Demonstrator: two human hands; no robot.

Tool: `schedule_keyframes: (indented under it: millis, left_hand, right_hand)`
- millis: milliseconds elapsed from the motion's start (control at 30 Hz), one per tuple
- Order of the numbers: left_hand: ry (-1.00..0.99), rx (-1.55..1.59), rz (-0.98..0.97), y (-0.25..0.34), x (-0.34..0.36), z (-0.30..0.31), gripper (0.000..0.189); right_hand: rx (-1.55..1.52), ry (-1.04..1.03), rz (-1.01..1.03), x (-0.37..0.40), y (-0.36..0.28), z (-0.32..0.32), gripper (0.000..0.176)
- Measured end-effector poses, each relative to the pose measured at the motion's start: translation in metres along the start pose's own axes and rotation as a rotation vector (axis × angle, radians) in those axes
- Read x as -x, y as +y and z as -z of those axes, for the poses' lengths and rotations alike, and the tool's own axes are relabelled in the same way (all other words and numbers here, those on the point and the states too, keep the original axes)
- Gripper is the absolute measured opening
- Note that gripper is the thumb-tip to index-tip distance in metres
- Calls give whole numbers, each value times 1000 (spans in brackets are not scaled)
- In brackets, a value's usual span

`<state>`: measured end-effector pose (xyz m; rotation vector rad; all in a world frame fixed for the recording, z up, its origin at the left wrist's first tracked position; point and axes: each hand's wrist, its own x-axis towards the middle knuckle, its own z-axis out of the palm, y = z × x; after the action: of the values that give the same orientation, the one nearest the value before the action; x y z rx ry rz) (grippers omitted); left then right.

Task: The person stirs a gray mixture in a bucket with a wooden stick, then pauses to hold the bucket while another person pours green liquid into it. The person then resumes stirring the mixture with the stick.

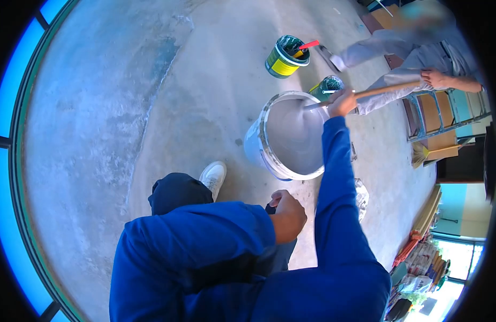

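My right hand [342, 102] is wrapped around a wooden stick [385, 90], low down near the bucket. The stick's lower end dips into thick light-grey paste [293, 131] in a large white bucket [263, 126]; the paste is smeared by motion around it. A co-worker's hand [435, 78] is at the stick's far end. My left hand [289, 214] is closed with its fingers curled, near my knee and in front of the bucket. I see nothing in it.
A green bucket with a yellow label [283, 65] holds red- and yellow-handled tools. A smaller green bucket [329, 85] stands behind the white one. The co-worker [436, 56] is beside a ladder [446, 126]. A broom [420, 154] and piled materials [422, 265] are at right.
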<state>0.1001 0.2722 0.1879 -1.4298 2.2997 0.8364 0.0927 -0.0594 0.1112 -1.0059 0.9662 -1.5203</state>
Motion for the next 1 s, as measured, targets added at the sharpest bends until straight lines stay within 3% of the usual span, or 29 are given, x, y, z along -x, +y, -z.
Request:
schedule_keyframes:
  millis: [33, 67, 133, 200, 267, 333, 367, 467, 533, 567, 600, 667, 700, 800, 867, 933, 1000]
  left_hand:
    - [-10, -9, -1, 1, -4, -1, 23]
    - [-21, -15, -3, 2, -11, -4, 23]
    - [-2, -25, -20, 0, -13, -2, 23]
    - [51, -35, -60, -2, -9, 3, 24]
    - [79, -30, -26, -5, -10, 3, 26]
    - [71, -21, -10, -2, -1, 3, 26]
    - [19, -27, -16, 0, -1, 1, 27]
    - [-56, -30, -23, 0, -8, 0, 27]
    - [-42, 1, -34, 3, -11, -1, 27]
    - [-7, -17, -36, 4, -11, -2, 27]
    - [24, -5, -58, 5, -9, -3, 28]
    - [103, 14, -72, -3, -7, -2, 28]
    - [75, -2, -52, -4, -4, -1, 29]
    - [-10, -51, -21, -3, -1, 3, 29]
    - [-57, -55, -8, -2, -5, 1, 30]
    - [-2, -26, -49, -4, -7, 3, 30]
    - [50, 0, -70, -6, -8, 2, 29]
  right_hand:
    - [-58, 17, -33, 18, 17, 4, 30]
    - [-18, -95, -141, 36, 35, 16, 32]
    - [73, -85, -505, 59, 33, 37, 34]
    - [213, -106, -347, 15, 51, 74, 32]
    - [371, -78, -50, -21, 23, 64, 32]
    - [187, 12, 78, -24, -4, 35, 33]
    - [62, 54, 35, -25, 0, 31, 34]
    - [82, 67, -94, 40, 29, 30, 34]
    - [-47, -81, -465, 56, 46, 62, 33]
    - [36, -178, -435, 48, 40, 76, 32]
    - [233, -114, -323, 32, 34, 80, 31]
    - [346, -96, -148, -10, 4, 71, 31]
    - [349, -63, 7, -30, 3, 67, 29]
    - [126, 122, 48, -24, 9, 40, 29]
    - [80, 143, -102, 23, 27, 41, 35]
    - [-16, -37, -420, 49, 35, 67, 36]
    - [195, -57, -402, 40, 23, 85, 35]
